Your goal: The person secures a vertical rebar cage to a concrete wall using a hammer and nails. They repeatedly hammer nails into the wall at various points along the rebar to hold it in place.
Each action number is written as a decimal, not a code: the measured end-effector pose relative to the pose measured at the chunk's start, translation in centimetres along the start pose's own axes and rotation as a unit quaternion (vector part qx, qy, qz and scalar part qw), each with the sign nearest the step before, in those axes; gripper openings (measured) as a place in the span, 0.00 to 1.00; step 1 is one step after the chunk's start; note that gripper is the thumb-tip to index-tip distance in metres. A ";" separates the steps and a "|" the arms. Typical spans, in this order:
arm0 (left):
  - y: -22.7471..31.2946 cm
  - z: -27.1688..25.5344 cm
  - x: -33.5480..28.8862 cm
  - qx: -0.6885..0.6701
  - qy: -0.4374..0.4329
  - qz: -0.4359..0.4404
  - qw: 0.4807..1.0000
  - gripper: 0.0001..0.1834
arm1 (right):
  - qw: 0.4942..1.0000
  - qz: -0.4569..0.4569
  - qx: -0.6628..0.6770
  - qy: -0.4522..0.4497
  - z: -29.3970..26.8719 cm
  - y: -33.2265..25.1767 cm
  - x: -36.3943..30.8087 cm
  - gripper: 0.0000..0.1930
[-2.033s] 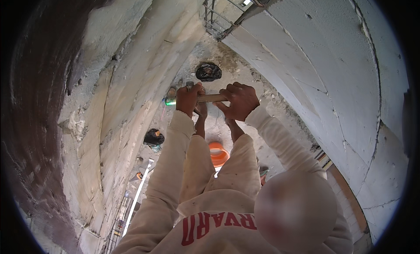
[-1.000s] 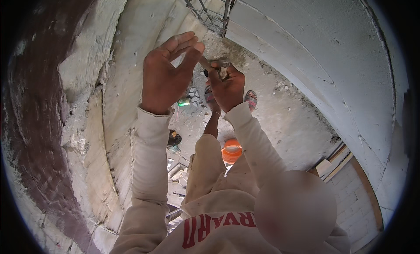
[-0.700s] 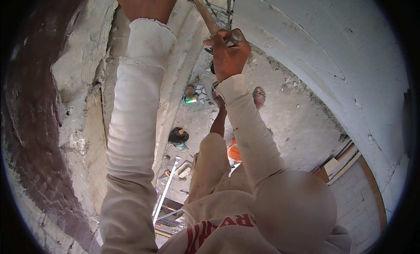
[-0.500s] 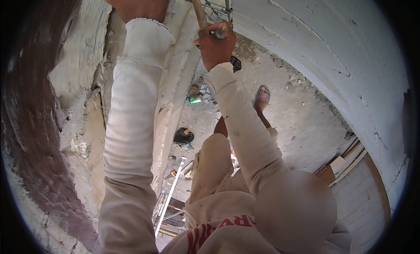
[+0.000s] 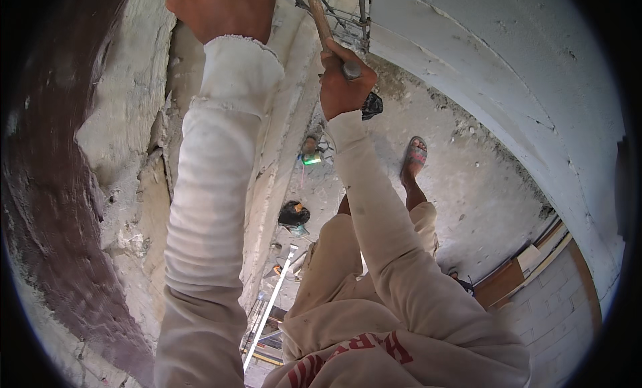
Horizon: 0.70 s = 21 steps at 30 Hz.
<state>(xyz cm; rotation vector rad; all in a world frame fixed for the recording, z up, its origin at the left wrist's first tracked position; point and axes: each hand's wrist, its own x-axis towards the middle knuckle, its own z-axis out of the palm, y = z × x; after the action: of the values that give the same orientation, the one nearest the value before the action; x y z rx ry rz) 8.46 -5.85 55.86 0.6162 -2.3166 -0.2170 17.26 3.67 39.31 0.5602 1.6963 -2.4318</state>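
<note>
My right hand is closed around a hammer, with its wooden handle sticking out beyond the fist toward the top edge. The round grey end of the hammer head shows at the fist. Further left, my left hand is raised at the top edge, in front of rough plaster. Only its back shows; the fingers are cut off by the frame, and whatever they touch is hidden. Thin steel bars cross just beyond the hammer handle.
A rough wall with a dark brown band runs along the left. A pale curved wall closes the right. On the floor lie a black bag, a green shiny piece and a long white bar. Boards lean at lower right.
The view has shifted slightly, so both hands and the surroundings appear a little further right and lower. The right hand keeps its grip on the hammer.
</note>
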 end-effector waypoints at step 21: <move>-1.2 0.8 0.2 0.053 0.022 0.067 0.996 0.13 | 0.988 -0.137 -0.057 -0.045 -3.9 0.7 -0.1 0.12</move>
<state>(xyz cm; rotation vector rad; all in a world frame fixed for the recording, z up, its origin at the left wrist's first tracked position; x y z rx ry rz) 8.24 -7.04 55.03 0.5087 -2.3279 -0.0182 18.43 7.03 37.50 0.2111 1.9731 -2.4681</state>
